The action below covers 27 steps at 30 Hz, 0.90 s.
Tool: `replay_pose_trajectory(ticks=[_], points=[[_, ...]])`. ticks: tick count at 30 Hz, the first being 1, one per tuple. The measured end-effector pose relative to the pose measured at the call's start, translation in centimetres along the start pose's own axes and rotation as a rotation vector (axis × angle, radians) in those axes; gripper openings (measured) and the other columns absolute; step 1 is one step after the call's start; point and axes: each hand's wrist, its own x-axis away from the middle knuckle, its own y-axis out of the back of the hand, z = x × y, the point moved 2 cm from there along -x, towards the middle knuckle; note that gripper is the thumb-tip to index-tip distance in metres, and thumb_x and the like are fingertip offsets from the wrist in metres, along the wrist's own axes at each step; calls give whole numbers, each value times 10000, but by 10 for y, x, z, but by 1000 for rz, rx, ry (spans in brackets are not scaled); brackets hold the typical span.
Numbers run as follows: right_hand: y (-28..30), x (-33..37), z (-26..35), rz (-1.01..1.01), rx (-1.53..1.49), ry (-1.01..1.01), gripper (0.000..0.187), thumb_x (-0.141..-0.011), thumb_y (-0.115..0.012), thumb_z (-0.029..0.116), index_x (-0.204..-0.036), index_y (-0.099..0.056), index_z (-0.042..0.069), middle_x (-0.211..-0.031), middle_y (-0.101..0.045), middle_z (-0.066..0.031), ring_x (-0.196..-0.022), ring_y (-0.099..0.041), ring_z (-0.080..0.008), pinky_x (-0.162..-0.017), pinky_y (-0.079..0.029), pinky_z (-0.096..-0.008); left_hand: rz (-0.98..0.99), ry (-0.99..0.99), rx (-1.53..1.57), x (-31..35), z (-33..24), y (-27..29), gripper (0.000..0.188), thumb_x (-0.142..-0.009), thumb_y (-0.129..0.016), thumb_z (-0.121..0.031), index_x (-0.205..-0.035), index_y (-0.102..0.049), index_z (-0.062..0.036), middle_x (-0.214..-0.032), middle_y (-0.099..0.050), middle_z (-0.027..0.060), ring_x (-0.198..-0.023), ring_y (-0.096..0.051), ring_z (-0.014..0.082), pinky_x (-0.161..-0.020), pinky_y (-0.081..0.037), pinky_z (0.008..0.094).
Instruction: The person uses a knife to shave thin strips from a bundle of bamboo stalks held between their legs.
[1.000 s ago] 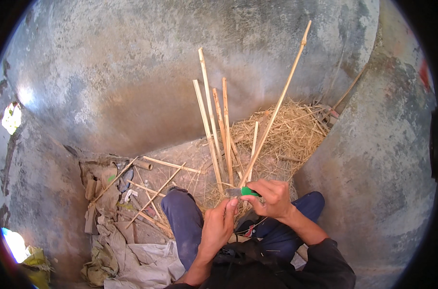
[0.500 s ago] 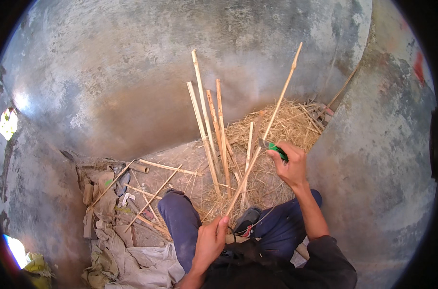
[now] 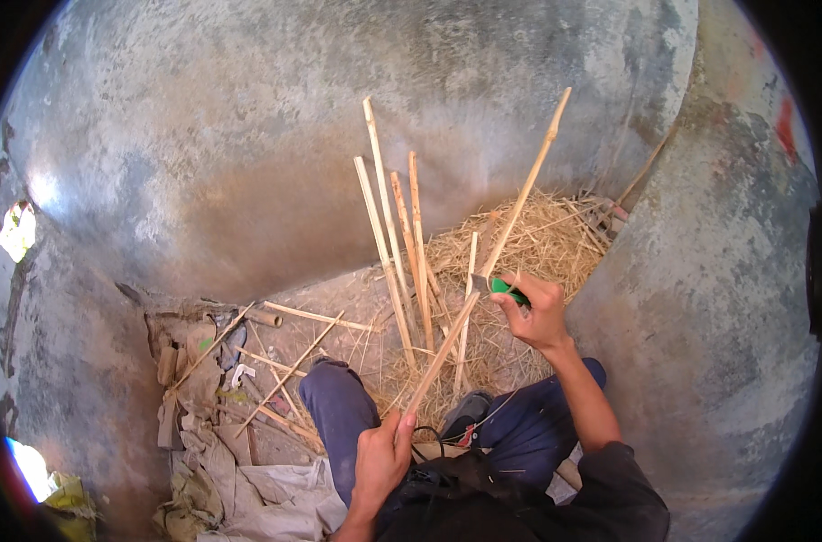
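Note:
A long pale stick (image 3: 525,199), bamboo-like with a knobby joint near its far end, slants up and away from my lap. Its near end is wrapped in the fingers of my left hand (image 3: 382,456), above my left leg. My right hand (image 3: 543,314) is closed around the green handle of a knife (image 3: 509,291). The short grey blade lies against the stick about midway along its length. A thin pale sliver stands up beside the handle. Behind the held stick, several peeled sticks (image 3: 375,212) lean on the wall, their lower ends on the floor.
A heap of straw-like shavings (image 3: 542,239) lies against the grey wall (image 3: 275,135), with more scattered around my shoe (image 3: 466,411). Loose sticks (image 3: 289,372), rubble and crumpled sacking (image 3: 266,497) cover the left floor. Another wall (image 3: 709,343) stands close on my right.
My right hand and the knife have slid nearer along the stick, down and slightly left. My left hand has shifted a little left and down, still gripping the near end.

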Motion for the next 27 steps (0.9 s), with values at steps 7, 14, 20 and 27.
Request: replay_pose_trajectory(ticks=[7,14,20,27], points=[[-6,-3,-46,-185,83,32,334,-1038,-721,380,-1015,-801,56,-733,-701,-59,-546,-599,-169,-497,-415,-353,49,74,-2,14,3,7,322,-1106,-611,-242,-899,-632,4,-685,-588,279,-671,-628,516,-565,-456,521],[42,-48,-147,-183,31,-245,420,-1088,-641,418,-1037,-793,30,-724,-625,6,-585,-454,-92,-529,-322,-318,201,160,63,43,33,13,418,-1133,-569,-294,-860,-607,20,-657,-558,235,-599,-603,394,-592,-454,446],[6,-12,-109,-111,-595,-554,397,-1097,-623,409,-1190,-763,50,-700,-550,57,-556,-361,-46,-510,-272,-260,391,317,573,36,78,-5,506,-1182,-456,-405,-855,-554,-31,-646,-422,18,-597,-439,134,-576,-384,313],[-13,5,-38,40,-910,-660,334,-1053,-715,300,-1267,-735,45,-802,-734,4,-518,-359,5,-481,-268,-222,670,481,642,15,81,-4,594,-1182,-350,-540,-900,-580,-70,-672,-425,-21,-555,-394,90,-546,-370,266]])
